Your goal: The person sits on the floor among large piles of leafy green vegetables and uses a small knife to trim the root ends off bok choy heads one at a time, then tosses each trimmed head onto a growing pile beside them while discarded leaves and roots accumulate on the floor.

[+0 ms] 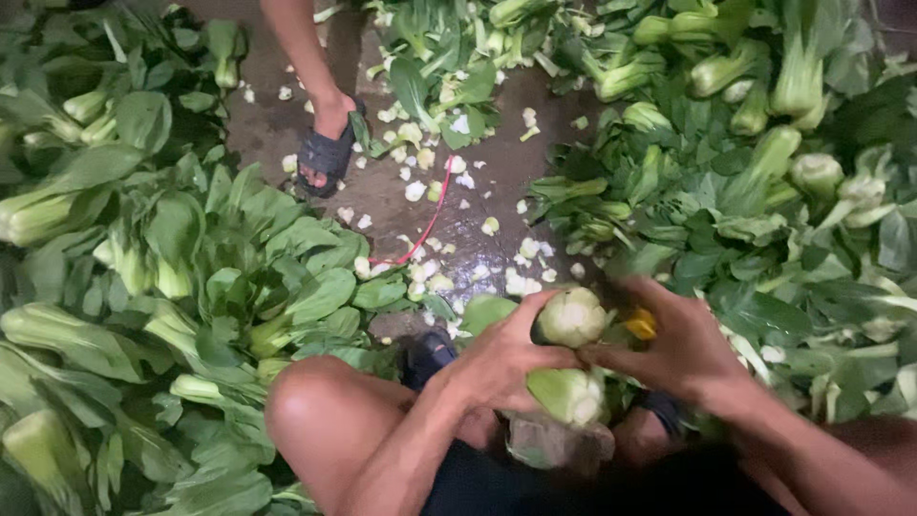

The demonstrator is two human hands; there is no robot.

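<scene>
1. I see my left hand point(497, 358) wrapped around a bok choy head point(571, 317), fingers curled over its left side with its pale cut base turned up toward the camera.
2. My right hand point(683, 344) is closed against the right side of that same bok choy head, its fingers pinching in at the base; it is blurred, so I cannot tell exactly how the fingertips sit.
3. A small yellow thing point(642, 323) shows just right of the bok choy head, between it and my right palm; I cannot tell what it is.
4. A second bok choy point(568, 394) lies directly below the held head, touching my left hand's underside.
5. My bare knee point(320, 406) is lower left of the held head, near it.
6. A big pile of leafy greens point(162, 268) fills the ground to the left of the held head.
7. Another heap of greens point(764, 162) sits above and right of it.
8. Wet ground point(382, 196) runs up from the held head, scattered with pale trimmed stem bits point(521, 282).
9. A red string point(430, 222) lies on that ground, above and left of the held head.
10. Another person's foot in a dark sandal point(327, 153) stands well apart, up and left of the head.
</scene>
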